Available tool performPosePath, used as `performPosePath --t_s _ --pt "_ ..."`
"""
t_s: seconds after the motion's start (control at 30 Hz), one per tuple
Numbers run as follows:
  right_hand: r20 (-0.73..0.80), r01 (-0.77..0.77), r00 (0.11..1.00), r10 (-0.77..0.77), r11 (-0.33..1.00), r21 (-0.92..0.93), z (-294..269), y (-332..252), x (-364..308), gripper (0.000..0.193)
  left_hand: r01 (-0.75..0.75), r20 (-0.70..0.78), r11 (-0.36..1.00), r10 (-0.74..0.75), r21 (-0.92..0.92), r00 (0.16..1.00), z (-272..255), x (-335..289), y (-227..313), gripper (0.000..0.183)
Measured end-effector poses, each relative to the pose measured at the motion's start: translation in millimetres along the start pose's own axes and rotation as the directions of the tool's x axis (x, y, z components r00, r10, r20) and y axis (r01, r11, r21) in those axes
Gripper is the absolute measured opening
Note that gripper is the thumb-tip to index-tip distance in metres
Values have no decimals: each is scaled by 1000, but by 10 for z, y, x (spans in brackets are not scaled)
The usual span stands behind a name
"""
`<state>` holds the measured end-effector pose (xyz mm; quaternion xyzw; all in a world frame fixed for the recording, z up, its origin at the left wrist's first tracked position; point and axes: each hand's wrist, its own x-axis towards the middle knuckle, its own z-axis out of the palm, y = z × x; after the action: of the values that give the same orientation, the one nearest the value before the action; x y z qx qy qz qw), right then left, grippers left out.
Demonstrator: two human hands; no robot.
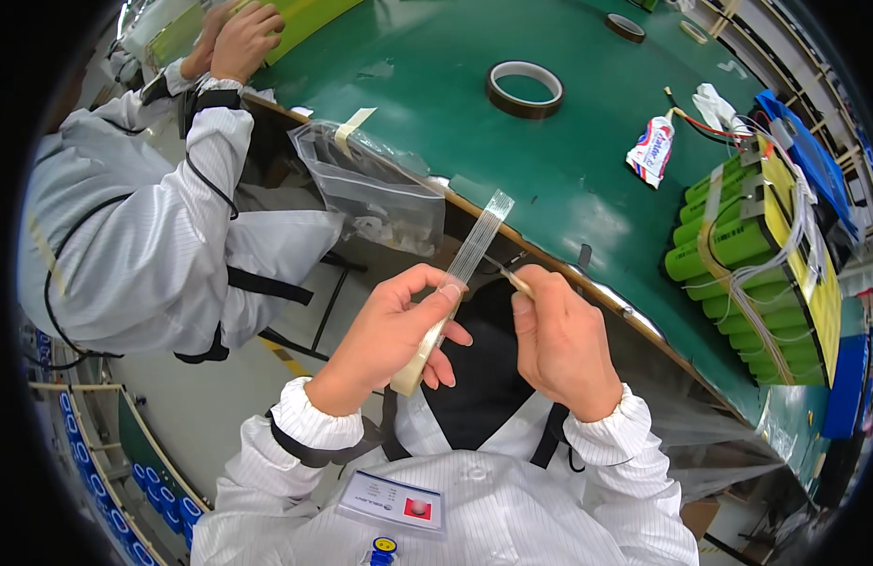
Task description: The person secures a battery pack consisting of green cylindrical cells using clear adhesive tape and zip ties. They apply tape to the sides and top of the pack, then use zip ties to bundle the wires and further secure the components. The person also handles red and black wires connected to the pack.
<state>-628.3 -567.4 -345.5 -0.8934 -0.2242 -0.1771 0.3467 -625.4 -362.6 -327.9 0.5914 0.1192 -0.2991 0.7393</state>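
Left hand (391, 325): thumb and index finger pinched closed on a striped tape strip (481, 236), paler part below those fingers, free end beyond them toward the tabletop (568, 170), probably gripped mid-length to keep it straight. Right hand (570, 344): fingers closed around a thin tool (518, 282), tip toward the strip, seemingly for fine control; green battery pack (735, 266) well right of them.

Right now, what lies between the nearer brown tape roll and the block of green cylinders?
A white tube with red and blue markings lies there on the green tabletop, nearer the cylinders, as the head view shows.
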Motion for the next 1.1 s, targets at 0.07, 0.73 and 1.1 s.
performPosePath --t_s 0.07,0.73,1.1 --pt "71 -5 997 8 999 -42 -4 -23 20 19 7 -32 1000 -6 16 999 37 -32 31 26" --pt "181 75 982 -51 989 -124 221 16 83 13 23 -86 995 -14 97 996 67 -88 89 21" --pt "190 84 979 -68 993 -78 322 44 114 13 36 -46 999 -35 23 998 22 -72 86 17"
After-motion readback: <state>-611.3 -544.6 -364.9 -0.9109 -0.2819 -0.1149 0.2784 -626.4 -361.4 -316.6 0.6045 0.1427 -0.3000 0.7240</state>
